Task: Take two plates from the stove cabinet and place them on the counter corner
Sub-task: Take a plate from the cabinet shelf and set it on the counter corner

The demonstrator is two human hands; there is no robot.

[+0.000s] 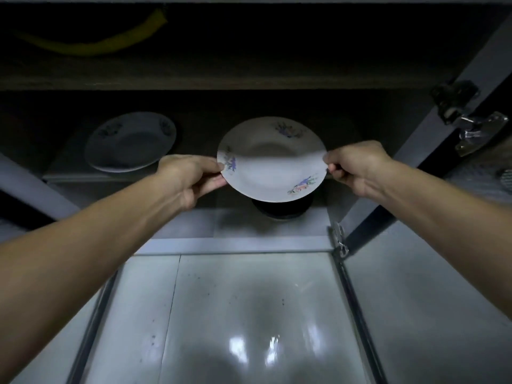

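A white plate with small flower prints (273, 160) hangs level in the air at the mouth of the open cabinet. My left hand (188, 177) pinches its left rim and my right hand (357, 169) pinches its right rim. A second flowered plate (130, 141) lies further left on the dark cabinet shelf, apart from both hands. Below the held plate a dark round object (282, 207) rests on the cabinet floor, mostly hidden by the plate.
The cabinet door (432, 273) stands open at the right, with a metal hinge (468, 126) near my right wrist. A yellow hose (91, 45) curves across the dim upper shelf. Glossy pale floor tiles (249, 314) lie below my arms.
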